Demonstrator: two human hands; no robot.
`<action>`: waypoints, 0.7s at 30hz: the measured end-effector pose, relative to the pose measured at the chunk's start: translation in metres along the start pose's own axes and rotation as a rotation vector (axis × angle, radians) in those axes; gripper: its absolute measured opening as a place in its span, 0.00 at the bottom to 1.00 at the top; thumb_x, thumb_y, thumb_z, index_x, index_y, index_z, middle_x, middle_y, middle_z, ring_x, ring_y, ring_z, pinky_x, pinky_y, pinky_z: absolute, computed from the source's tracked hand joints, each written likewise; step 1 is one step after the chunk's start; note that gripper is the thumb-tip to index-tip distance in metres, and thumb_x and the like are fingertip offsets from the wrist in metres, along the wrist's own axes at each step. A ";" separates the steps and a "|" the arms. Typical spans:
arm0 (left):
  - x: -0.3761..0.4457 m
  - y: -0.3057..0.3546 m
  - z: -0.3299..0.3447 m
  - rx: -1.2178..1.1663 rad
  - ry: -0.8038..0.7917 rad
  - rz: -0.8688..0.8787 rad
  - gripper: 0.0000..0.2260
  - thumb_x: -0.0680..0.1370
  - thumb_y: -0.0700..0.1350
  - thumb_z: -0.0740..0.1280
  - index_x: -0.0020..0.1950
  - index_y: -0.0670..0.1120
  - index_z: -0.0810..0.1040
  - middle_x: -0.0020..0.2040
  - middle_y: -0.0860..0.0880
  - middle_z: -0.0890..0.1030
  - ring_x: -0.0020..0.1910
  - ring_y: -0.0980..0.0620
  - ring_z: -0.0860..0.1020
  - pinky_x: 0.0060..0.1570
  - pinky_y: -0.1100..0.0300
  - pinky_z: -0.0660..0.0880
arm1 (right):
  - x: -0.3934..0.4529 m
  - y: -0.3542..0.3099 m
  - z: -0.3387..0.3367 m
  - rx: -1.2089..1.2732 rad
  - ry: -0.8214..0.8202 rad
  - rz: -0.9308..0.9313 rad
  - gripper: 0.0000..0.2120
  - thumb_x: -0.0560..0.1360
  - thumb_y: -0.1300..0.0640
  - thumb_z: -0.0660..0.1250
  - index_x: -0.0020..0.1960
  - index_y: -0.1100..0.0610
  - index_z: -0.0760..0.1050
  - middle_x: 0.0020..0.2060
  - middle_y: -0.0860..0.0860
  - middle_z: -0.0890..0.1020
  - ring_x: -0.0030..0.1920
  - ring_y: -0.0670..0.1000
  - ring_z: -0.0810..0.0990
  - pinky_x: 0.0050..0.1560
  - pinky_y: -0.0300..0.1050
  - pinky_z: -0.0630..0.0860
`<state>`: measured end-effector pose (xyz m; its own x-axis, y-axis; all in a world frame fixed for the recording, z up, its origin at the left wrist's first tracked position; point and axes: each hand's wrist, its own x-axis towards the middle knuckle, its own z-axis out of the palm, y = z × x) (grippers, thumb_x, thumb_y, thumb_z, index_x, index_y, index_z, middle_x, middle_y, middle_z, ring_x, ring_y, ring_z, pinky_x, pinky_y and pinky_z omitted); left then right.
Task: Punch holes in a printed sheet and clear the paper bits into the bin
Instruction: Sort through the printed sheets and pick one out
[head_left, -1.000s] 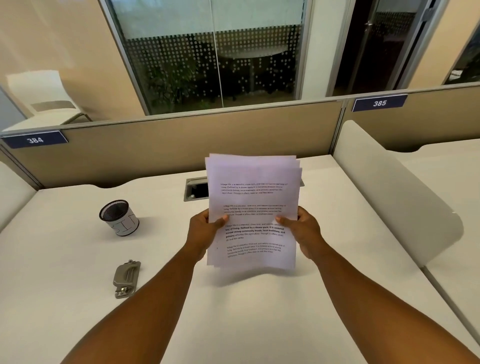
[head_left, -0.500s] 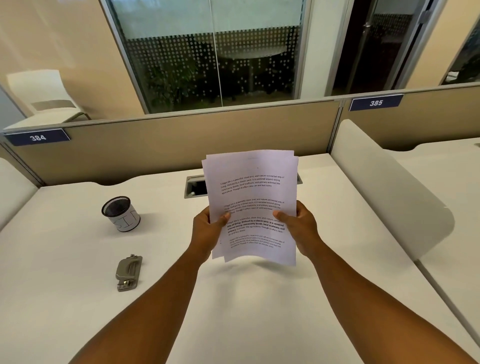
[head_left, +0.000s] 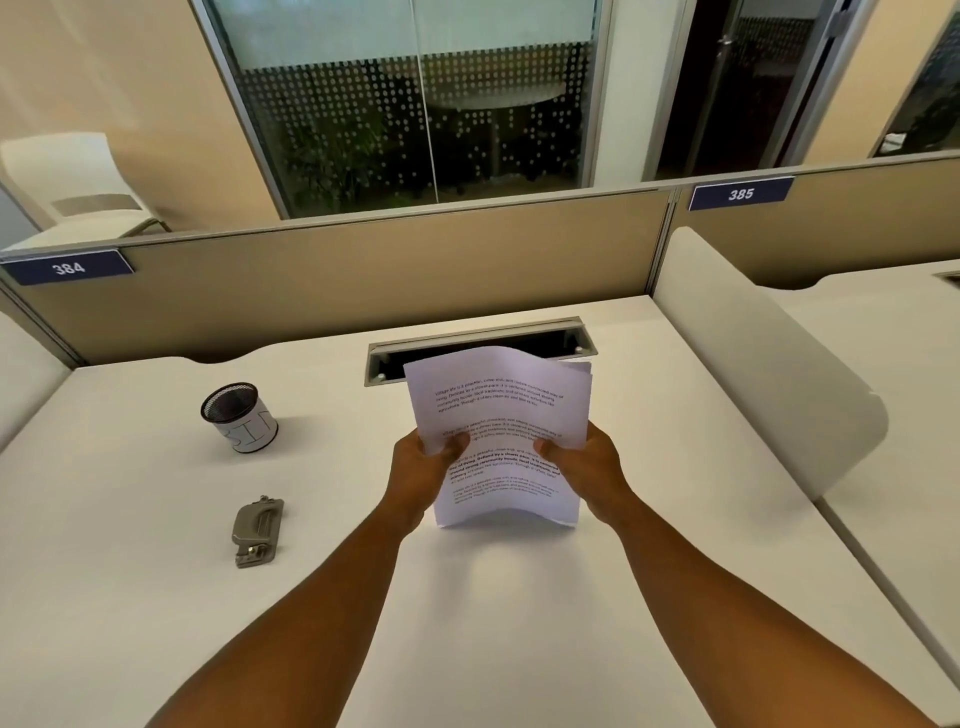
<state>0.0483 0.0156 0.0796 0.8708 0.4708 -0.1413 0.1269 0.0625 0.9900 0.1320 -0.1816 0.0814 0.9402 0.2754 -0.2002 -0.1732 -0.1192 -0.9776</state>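
- Sheets (head_left: 498, 441) are being held upright above the desk (head_left: 130, 597), a small stack with printed text facing the camera, the bottom edge just clear of the surface or close to it.
- Both side edges are being pinched: the left hand (head_left: 421, 470) is closed on the left edge with the thumb across the front, and the right hand (head_left: 582, 465) is closed on the right edge in the same way.
- The stack is being bowed slightly, and offset page edges are showing at the top right; the two-sided grip is judged to be for squaring the pages before punching.
- No punching is being done yet; the task is judged to be at its start.
- A metal punch (head_left: 257, 530) is being left untouched on the desk, well to the left of the sheets, within reach of the left hand.
- A mesh cup (head_left: 239, 418) with a white band is being kept farther back on the left, apart from the punch; it is judged to be the bin, as letters reading roughly "BIN" are showing faintly on it.
- A cable slot (head_left: 478, 343) is being partly hidden behind the top of the sheets.
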 end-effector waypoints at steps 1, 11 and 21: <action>-0.001 0.001 0.001 0.000 0.007 0.011 0.10 0.76 0.43 0.72 0.57 0.48 0.80 0.52 0.49 0.85 0.49 0.46 0.84 0.42 0.57 0.82 | -0.001 -0.002 0.001 0.003 0.005 -0.011 0.20 0.72 0.59 0.73 0.62 0.56 0.74 0.54 0.55 0.82 0.52 0.58 0.82 0.51 0.52 0.82; -0.003 -0.006 -0.004 -0.015 0.014 -0.013 0.10 0.75 0.42 0.74 0.55 0.48 0.81 0.50 0.51 0.85 0.48 0.51 0.84 0.43 0.59 0.82 | -0.005 0.007 -0.006 -0.099 0.097 -0.072 0.15 0.74 0.60 0.71 0.58 0.56 0.71 0.54 0.52 0.80 0.52 0.55 0.80 0.52 0.47 0.80; -0.002 -0.015 -0.005 0.046 -0.021 -0.015 0.11 0.78 0.43 0.70 0.59 0.51 0.79 0.53 0.53 0.84 0.49 0.50 0.83 0.45 0.58 0.81 | -0.004 0.014 -0.005 -0.269 0.074 -0.130 0.11 0.78 0.60 0.65 0.59 0.59 0.70 0.55 0.55 0.79 0.53 0.56 0.79 0.49 0.44 0.78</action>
<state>0.0426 0.0184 0.0652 0.8782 0.4518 -0.1566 0.1613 0.0285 0.9865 0.1271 -0.1887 0.0693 0.9699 0.2361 -0.0594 0.0248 -0.3385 -0.9406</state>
